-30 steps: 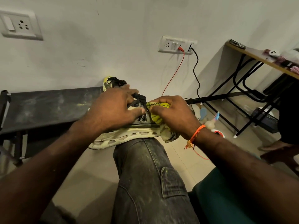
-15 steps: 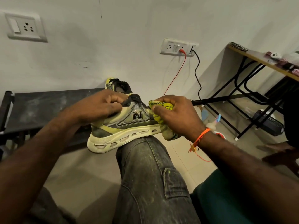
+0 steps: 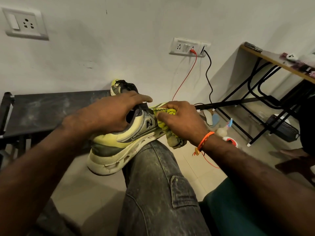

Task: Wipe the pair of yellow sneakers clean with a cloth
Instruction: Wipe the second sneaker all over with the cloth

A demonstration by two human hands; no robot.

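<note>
1. At frame centre, you are steadying a yellow sneaker [image 3: 129, 138] on your knee [image 3: 153, 160], left hand [image 3: 105, 116] gripping its collar.
2. Your right hand [image 3: 182, 121] is bunching the soft cloth [image 3: 163, 116] against the stiff upper.
3. The second sneaker [image 3: 119, 86] is waiting on the bench [image 3: 42, 113] behind; both look light, best held at the collar.

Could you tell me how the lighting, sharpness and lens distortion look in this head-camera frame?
Head view: dim, warm indoor light, with soft shadows on the wall; wide-angle bending shows at the edges, where the forearms balloon; the sneaker, cloth, left hand and right hand are fairly sharp, with slight softness at the left fingertips; no strong glare.
</note>
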